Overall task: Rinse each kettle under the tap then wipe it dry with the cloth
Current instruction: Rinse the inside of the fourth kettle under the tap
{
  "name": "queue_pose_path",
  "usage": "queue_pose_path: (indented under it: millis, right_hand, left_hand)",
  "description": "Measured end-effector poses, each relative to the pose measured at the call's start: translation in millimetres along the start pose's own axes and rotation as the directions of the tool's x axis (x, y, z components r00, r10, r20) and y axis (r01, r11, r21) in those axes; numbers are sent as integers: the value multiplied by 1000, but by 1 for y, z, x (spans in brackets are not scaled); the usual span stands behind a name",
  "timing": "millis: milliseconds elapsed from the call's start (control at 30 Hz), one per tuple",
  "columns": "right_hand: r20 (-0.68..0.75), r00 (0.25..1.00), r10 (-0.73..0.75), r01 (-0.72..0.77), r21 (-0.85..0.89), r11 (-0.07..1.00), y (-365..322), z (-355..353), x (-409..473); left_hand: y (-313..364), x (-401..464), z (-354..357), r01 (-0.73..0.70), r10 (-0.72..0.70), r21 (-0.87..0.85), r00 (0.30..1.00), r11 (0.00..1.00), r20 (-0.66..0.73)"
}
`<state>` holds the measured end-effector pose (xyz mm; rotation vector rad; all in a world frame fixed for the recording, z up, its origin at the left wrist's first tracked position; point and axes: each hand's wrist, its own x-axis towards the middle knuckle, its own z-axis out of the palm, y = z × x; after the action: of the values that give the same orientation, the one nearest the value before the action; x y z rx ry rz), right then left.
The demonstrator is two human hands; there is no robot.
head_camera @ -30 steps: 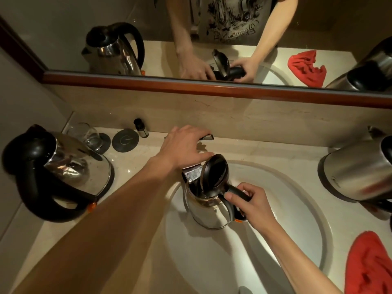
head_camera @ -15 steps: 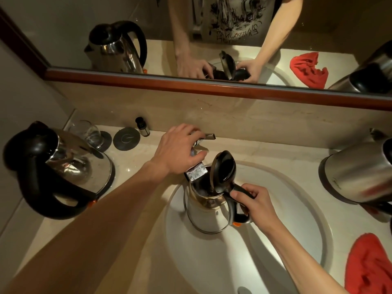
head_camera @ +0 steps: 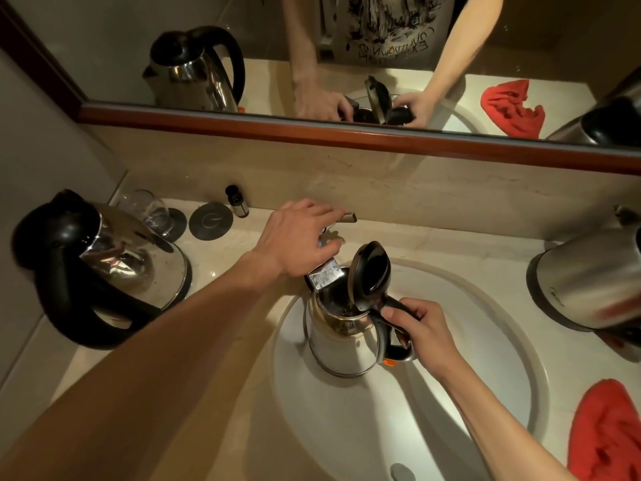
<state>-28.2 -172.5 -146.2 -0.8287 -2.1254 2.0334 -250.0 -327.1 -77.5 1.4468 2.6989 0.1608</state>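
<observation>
Bathroom, likely hotel room. Oval white basin [head_camera: 513, 369] sunk into beige stone counter [head_camera: 242, 251], tap [head_camera: 347, 218] at back edge. Wide mirror [head_camera: 138, 46] in dark wood frame above stone splashback. Drinking glass [head_camera: 149, 211] on coaster, small dark bottle [head_camera: 237, 201], round metal disc [head_camera: 210, 221] near wall. Red cloth [head_camera: 607, 435] beside basin.

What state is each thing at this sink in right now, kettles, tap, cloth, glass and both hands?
Middle kettle: upright in the basin, lid flipped open, under the spout.
Left kettle: on the counter, lid shut.
Right kettle: on the counter, partly out of frame.
Tap lever: under the left hand; no water visible.
Cloth: crumpled on the counter, untouched.
Glass: upright.
Left hand: resting on the tap.
Right hand: gripping the middle kettle's handle.
</observation>
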Motion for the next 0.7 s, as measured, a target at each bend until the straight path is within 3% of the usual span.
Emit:
queue_pose_path:
  millis: [267,700]
  right_hand:
    - [50,999,-20,18,31,999,4,-3,-1]
    - [12,1000,-11,11,2,1000,8,1,2]
  left_hand:
    - [0,0,2,4,-4,6,1000,1000,-4]
    - [2,0,0,10,-10,11,1000,1000,3]
